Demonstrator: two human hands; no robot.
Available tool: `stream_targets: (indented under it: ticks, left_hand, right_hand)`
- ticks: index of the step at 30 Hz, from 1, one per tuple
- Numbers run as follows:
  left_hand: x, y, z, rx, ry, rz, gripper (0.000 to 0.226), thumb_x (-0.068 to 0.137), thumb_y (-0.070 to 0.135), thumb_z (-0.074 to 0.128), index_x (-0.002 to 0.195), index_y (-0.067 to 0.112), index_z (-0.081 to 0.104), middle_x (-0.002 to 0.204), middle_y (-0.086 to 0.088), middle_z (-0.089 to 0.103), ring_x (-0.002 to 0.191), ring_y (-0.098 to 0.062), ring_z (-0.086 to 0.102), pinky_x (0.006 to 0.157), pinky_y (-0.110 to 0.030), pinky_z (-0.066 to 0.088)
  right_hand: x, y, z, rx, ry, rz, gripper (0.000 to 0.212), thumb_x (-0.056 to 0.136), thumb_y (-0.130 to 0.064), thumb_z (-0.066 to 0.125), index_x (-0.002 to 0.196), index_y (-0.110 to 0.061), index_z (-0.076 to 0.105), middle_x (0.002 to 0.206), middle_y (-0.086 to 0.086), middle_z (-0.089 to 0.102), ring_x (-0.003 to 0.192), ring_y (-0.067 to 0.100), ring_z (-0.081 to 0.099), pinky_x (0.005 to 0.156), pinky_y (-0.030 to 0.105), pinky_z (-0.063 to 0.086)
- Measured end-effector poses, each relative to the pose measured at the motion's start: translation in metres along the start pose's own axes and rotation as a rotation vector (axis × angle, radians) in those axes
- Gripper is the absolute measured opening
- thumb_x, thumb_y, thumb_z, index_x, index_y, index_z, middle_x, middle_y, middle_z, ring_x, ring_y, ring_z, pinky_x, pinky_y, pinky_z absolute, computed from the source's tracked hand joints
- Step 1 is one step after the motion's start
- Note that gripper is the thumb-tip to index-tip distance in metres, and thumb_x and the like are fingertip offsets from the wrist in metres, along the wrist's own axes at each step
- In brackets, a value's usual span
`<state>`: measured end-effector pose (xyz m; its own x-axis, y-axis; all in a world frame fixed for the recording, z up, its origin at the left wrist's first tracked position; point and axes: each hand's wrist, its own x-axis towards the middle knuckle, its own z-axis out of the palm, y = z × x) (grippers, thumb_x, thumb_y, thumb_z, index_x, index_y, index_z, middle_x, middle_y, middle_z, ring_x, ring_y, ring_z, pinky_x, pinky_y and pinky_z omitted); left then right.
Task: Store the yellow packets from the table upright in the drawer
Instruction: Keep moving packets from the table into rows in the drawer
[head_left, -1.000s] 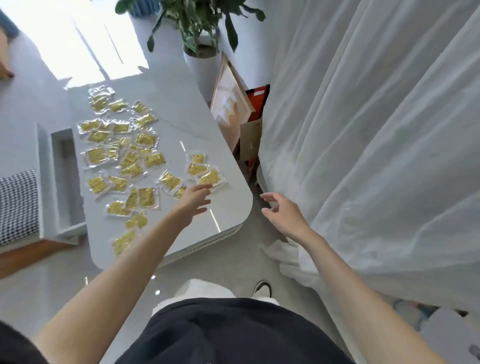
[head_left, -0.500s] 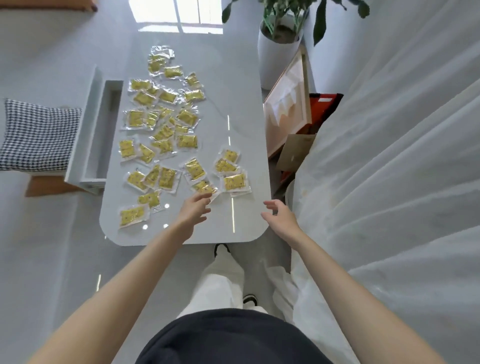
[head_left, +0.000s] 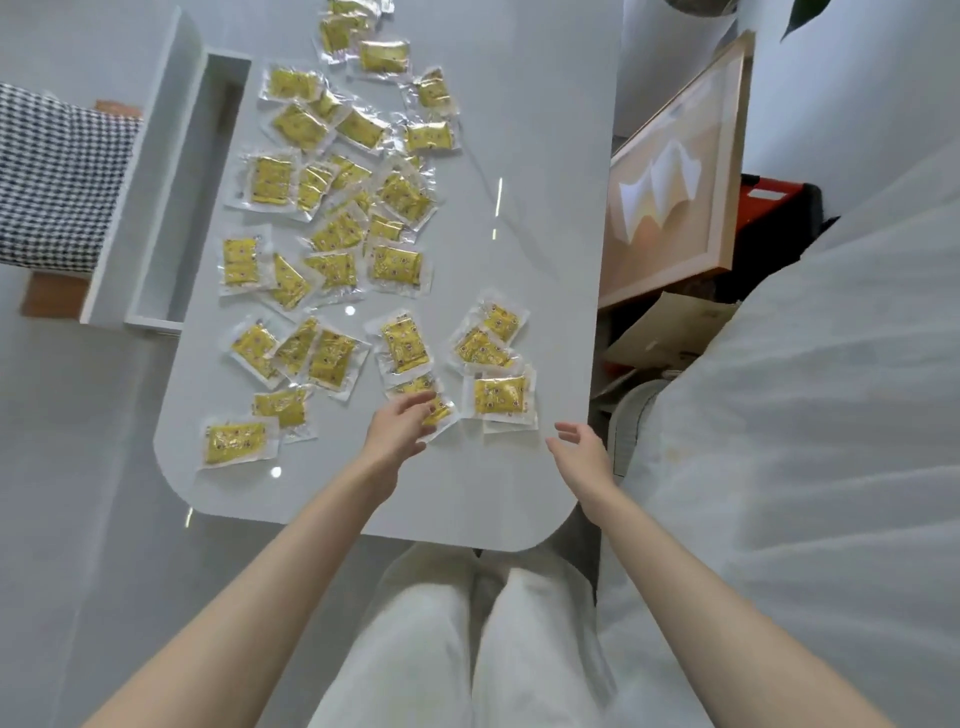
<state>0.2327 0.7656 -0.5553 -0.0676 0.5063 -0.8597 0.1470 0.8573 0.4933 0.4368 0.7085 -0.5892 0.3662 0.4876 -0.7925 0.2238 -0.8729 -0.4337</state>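
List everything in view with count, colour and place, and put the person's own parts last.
table: one, glossy white, centre
yellow packets: about thirty, yellow in clear wrap, lying flat across the table
drawer: one, white, open at the table's left side
cushion: one, black-and-white check, far left
framed picture: one, wooden frame, leaning right of the table
red box: one, red, behind the picture
cardboard: one piece, brown, below the picture
curtain: one, white, right side
trousers: one pair, white, bottom centre
left hand: one, open, fingers over a near packet
right hand: one, open, empty, by the table's right edge
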Motion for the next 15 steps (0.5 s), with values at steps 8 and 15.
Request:
stream_targets:
  ticks: [8,15]
  left_hand:
    - [0.078,-0.027,0.022,-0.08,0.046,-0.041,0.031,0.097,0.014,0.041,0.121,0.02,0.059,0.114,0.002,0.062,0.097,-0.017,0.06,0.093,-0.033,0.046]
    - [0.112,-0.063,0.032,-0.107,0.097,-0.07,0.027,0.097,0.014,0.042,0.117,0.021,0.059,0.113,0.002,0.061,0.098,-0.016,0.06,0.095,-0.034,0.046]
  right_hand:
    - [0.11,0.011,0.063,0.048,0.028,0.139,0.044,0.091,-0.028,0.062,0.131,-0.017,0.047,0.137,0.005,0.046,0.117,0.022,0.05,0.087,0.03,0.044]
    - [0.149,0.018,0.096,-0.072,0.278,0.098,0.053,0.075,-0.036,0.078,0.112,-0.016,0.046,0.122,0.002,0.05,0.11,0.024,0.055,0.094,0.041,0.032]
